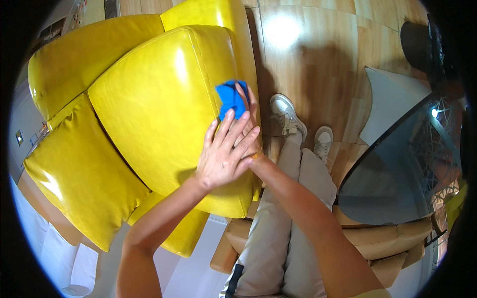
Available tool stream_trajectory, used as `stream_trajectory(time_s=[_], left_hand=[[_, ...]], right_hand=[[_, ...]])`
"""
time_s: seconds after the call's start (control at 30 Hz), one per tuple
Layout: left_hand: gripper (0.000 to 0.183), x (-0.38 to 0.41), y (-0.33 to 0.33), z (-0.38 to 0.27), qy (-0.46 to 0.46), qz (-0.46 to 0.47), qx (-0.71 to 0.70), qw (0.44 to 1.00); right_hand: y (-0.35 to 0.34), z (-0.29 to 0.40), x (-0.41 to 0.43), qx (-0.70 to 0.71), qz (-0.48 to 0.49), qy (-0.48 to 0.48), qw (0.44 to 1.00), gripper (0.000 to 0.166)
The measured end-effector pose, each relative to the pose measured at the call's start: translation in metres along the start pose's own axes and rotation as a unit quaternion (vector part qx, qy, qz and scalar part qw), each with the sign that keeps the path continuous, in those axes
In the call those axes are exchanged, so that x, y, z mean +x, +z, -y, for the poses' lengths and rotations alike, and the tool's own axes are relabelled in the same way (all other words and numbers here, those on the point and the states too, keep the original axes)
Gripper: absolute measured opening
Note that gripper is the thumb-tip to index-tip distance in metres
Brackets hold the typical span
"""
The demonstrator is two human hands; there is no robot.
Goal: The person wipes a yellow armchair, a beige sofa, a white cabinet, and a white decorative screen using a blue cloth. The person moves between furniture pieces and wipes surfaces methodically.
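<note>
A blue cloth [231, 97] lies bunched against the front edge of the yellow leather seat cushion [160, 97] of an armchair. My right hand [253, 111] grips the cloth from its right side, its fingers curled along it. Across the back of my right hand and wrist rests my left hand [225, 160], fingers spread, with the fingertips at the cloth's lower edge. Part of my right hand is hidden under the left one. A stitched seam runs along the cushion beside the cloth.
Left of the seat leans a yellow pillow [85, 171], below a yellow armrest [97, 59]. My shoes [285, 110] stand on the wood-look floor [324, 29]. At right is a dark glass tabletop [387, 175]; a tan leather seat [387, 238] sits behind it.
</note>
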State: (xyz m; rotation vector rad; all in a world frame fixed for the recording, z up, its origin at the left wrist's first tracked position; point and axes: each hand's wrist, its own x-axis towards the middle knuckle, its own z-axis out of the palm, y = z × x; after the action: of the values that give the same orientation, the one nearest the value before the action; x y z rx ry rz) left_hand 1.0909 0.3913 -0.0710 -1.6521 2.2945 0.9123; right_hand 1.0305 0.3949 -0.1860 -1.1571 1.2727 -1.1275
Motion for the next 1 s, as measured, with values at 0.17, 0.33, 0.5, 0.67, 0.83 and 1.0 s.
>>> stream_trajectory(time_s=[0.17,0.33,0.5,0.67,0.83,1.0], left_hand=[[0.063,0.028,-0.069,0.019,0.053,-0.049,0.115,0.991],[0.056,0.113,-0.113,0.076,0.131,-0.045,0.170,0.976],[0.055,0.135,-0.101,0.076,0.154,-0.026,0.226,0.962],[0.038,0.138,-0.095,0.073,0.115,-0.028,0.186,0.975],[0.032,0.142,-0.091,0.077,0.122,0.015,0.214,0.969],[0.029,0.146,-0.080,0.081,0.125,-0.016,0.210,0.970]], right_hand=[[0.032,0.060,0.081,-0.049,-0.075,-0.029,0.996,0.047],[0.033,0.046,0.138,-0.060,-0.034,-0.032,0.997,0.037],[0.023,0.012,0.143,-0.007,-0.036,-0.025,0.999,0.035],[-0.004,-0.028,0.033,0.113,0.001,0.303,0.946,0.047],[0.010,-0.075,0.003,0.015,0.002,0.329,0.944,0.052],[0.043,-0.114,0.150,0.007,-0.042,0.261,0.964,0.063]])
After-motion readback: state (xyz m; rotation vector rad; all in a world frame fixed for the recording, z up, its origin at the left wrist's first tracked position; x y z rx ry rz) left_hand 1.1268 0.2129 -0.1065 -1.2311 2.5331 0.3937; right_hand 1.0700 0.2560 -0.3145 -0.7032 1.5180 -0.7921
